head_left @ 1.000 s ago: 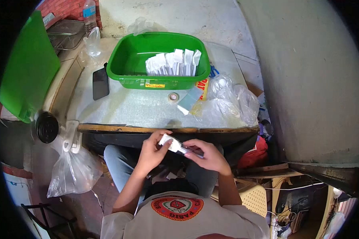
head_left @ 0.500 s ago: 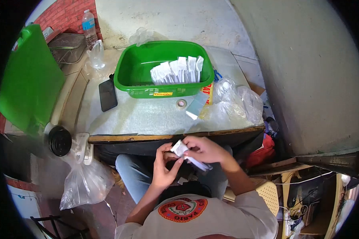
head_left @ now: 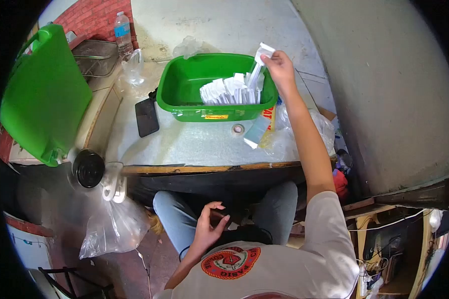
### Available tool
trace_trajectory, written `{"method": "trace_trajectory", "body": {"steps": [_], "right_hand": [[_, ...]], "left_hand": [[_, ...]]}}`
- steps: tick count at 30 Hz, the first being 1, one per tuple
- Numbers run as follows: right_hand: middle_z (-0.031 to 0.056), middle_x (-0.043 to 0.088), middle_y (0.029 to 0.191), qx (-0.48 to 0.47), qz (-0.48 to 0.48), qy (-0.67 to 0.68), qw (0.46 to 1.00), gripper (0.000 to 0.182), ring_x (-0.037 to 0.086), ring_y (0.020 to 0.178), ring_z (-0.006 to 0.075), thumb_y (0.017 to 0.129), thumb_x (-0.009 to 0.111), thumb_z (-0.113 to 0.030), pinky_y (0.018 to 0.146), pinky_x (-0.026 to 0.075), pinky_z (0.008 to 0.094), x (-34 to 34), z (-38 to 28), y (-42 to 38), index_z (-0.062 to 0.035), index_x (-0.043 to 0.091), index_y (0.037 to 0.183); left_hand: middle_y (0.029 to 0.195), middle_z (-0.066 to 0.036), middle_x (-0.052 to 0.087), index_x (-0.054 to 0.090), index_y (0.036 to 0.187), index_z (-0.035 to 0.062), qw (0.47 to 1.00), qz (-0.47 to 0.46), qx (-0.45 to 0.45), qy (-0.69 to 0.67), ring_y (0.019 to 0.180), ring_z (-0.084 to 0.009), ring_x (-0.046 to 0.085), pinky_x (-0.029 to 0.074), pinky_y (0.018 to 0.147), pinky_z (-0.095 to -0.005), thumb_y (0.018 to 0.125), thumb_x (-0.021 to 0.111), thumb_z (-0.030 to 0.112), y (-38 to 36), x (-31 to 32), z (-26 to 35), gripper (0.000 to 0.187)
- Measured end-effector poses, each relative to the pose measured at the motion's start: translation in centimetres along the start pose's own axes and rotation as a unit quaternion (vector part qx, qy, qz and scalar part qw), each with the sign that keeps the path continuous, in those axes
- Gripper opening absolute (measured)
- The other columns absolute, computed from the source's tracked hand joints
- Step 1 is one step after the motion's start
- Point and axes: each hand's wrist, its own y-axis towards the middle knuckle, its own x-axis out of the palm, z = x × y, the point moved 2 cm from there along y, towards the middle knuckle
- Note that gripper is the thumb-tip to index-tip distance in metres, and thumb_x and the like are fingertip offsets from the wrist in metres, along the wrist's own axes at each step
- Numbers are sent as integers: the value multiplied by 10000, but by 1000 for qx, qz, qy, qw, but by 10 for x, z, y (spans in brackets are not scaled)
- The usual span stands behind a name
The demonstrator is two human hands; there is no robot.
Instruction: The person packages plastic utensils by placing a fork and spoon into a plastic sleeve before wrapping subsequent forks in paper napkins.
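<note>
The white packet was held by its upper end in the right hand, pinched between thumb and fingers. It was positioned above the right side of the green basin, its clear lower part slanted down toward the packets inside; whether these were touched could not be determined. The grip at the top presumably left the lower end unobstructed.

The row of white packets was set along the front right portion of the basin, white ends up, each leaned close to the next, probably for mutual support and easy counting. Containment was provided by the basin walls.

The left hand was held above the lap, thumb and fingers parted and curved, with nothing visibly gripped.

On the counter, the tape roll and a clear sleeve were placed in front of the basin, apparently for short reach. The phone was laid to the left, apart from these supplies.
</note>
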Motion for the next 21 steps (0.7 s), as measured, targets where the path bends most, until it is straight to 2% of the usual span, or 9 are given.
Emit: {"method": "trace_trajectory", "body": {"steps": [3, 4, 7, 11, 12, 13, 15, 19, 21], "right_hand": [[91, 697, 859, 72, -79, -36, 994, 268, 647, 759, 160, 808, 766, -173, 699, 507, 292, 11, 26, 8, -9, 628, 969], [86, 697, 808, 55, -75, -70, 993, 241, 639, 728, 147, 801, 767, -182, 673, 497, 294, 16, 38, 11, -15, 643, 923], [79, 697, 797, 128, -145, -69, 979, 253, 633, 710, 147, 794, 770, -211, 666, 496, 304, 16, 67, 7, -26, 657, 926], [130, 716, 844, 151, -185, -183, 954, 314, 693, 783, 177, 806, 754, -266, 724, 530, 312, 21, 81, -1, -37, 669, 1003], [150, 717, 875, 163, -195, -208, 945, 307, 707, 821, 232, 813, 737, -266, 729, 543, 326, 22, 79, -5, -38, 668, 1007], [150, 717, 875, 164, -195, -208, 944, 307, 707, 821, 232, 813, 737, -266, 729, 543, 326, 21, 76, -7, -38, 668, 1007], [106, 693, 809, 31, -169, -391, 904, 252, 679, 766, 188, 826, 716, -145, 694, 532, 333, 15, 64, -12, -17, 633, 1027], [114, 697, 837, 14, -128, -361, 924, 230, 691, 795, 224, 806, 707, -109, 702, 530, 338, -18, 36, -23, -17, 645, 1008], [129, 706, 848, -23, -111, -308, 945, 198, 689, 775, 294, 809, 667, -174, 701, 531, 360, -44, 20, -30, -53, 677, 966]], "left_hand": [[1075, -83, 594, 479, 1207, 13, 999, 14, 18, 33, 817, -139, 653, 543, 720, -268, 846, 703, 1, -7, -7, -11, 426], [1084, -84, 595, 477, 1213, 13, 999, 15, 16, 39, 829, -140, 654, 543, 720, -270, 848, 700, 2, -9, -10, -13, 428], [1088, -83, 595, 476, 1218, 11, 999, 19, 0, 36, 837, -145, 655, 540, 733, -275, 850, 695, 2, -11, -15, -11, 428], [1095, -87, 595, 470, 1227, 13, 998, 13, -5, 57, 842, -152, 657, 536, 741, -282, 855, 690, 8, -9, -15, -13, 432], [1094, -90, 596, 467, 1231, 15, 999, 9, -4, 49, 844, -155, 659, 534, 747, -283, 854, 690, 11, -8, -13, -12, 438], [1094, -92, 598, 463, 1235, 17, 999, 6, -3, 41, 845, -158, 660, 532, 752, -285, 854, 690, 14, -6, -11, -11, 444], [1093, -98, 601, 459, 1239, 17, 999, 1, -6, 51, 853, -163, 663, 531, 757, -284, 851, 692, 16, -4, -8, -7, 452], [1082, -115, 610, 465, 1241, 15, 997, -13, -35, 64, 872, -184, 671, 527, 779, -293, 842, 694, 13, -3, -4, -10, 460], [1075, -116, 613, 477, 1236, 17, 997, -29, -40, 67, 871, -190, 672, 528, 780, -300, 844, 692, 19, -4, -3, -14, 447]]}}
